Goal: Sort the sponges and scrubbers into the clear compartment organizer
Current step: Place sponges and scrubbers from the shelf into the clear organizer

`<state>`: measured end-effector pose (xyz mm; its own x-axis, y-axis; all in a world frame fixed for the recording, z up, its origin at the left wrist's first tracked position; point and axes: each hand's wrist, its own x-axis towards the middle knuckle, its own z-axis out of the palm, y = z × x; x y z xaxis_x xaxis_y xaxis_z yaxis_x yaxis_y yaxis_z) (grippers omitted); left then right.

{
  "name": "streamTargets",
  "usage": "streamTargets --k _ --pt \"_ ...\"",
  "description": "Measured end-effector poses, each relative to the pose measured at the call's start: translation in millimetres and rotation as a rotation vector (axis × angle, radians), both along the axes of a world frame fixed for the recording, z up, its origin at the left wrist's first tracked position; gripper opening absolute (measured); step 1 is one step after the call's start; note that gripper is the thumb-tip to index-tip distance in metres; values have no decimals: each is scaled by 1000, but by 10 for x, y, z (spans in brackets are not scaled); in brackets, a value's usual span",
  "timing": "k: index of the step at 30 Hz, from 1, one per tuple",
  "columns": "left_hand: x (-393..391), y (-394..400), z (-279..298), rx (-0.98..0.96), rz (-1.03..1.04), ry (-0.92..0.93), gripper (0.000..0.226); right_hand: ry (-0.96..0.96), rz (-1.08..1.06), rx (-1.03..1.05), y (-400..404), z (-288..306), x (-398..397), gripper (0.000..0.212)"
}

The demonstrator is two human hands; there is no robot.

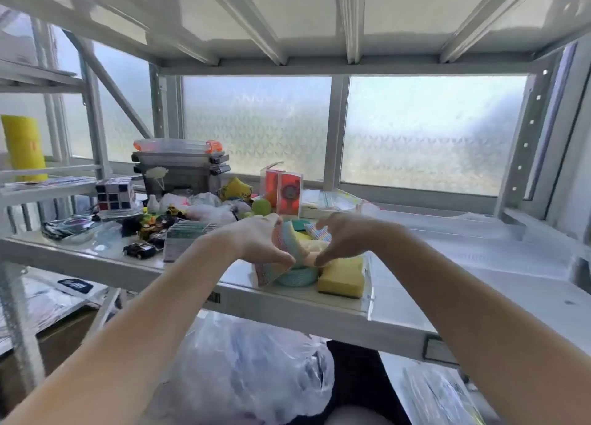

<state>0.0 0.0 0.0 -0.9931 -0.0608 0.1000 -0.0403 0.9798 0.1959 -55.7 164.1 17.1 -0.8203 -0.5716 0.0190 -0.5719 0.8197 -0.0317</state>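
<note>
A clear compartment organizer (367,284) sits at the shelf's front edge. Inside it lie a yellow sponge (341,277) at the front right, a round teal scrubber (297,277) in the middle and a pink patterned cloth pad (267,272) at the left. My left hand (259,239) grips a pastel striped sponge (289,237) standing on edge. My right hand (343,237) comes in from the right, its fingertips pinching a pale item over the organizer's middle. What lies under both hands is hidden. A dark green pad (300,223) shows behind the hands.
Clutter fills the shelf's left: a puzzle cube (115,194), toy cars (140,250), stacked clear boxes (180,162), a green ball (260,207) and red boxed items (287,194). A yellow cylinder (24,146) stands far left. A plastic bag (243,367) lies below the shelf.
</note>
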Motion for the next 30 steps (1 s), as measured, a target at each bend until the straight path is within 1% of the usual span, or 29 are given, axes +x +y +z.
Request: streamTargets --k 3,6,9,10,12,14,16,19,21,23,26,28,30 --pt "-105 -40 -129 66 -37 7 95 -33 10 17 -97 -74 -86 80" --pt "-194 -54 -276 67 -41 18 106 -86 15 1 -162 -171 -163 88" --pt "-253 -81 -395 84 -71 92 104 -115 23 -51 -175 -248 -231 83" --pt "-262 -80 -426 62 -67 97 100 -115 32 -67 -171 -261 -233 81" --pt "-254 -66 -448 5 -52 100 84 -99 46 -87 -163 -278 -242 73" --pt "-246 -56 -435 29 -67 150 65 -73 59 -105 -172 -296 -253 62" --pt "-193 -40 -386 69 -68 223 51 -22 84 -87 -187 -335 -271 51" --pt "-161 -65 -285 84 31 417 37 79 88 -159 -170 -337 -289 27" --pt "-174 -70 -158 78 76 587 28 163 92 -214 -116 -261 -277 24" --pt "-197 -50 22 108 85 722 26 253 101 -274 -23 -134 -252 25" --pt "-216 101 318 200 14 887 24 324 133 -373 200 128 -156 19" --pt "-264 265 478 318 -42 931 25 348 141 -437 392 285 -97 19" --pt "-356 461 586 453 -90 921 26 365 119 -488 615 388 -53 21"
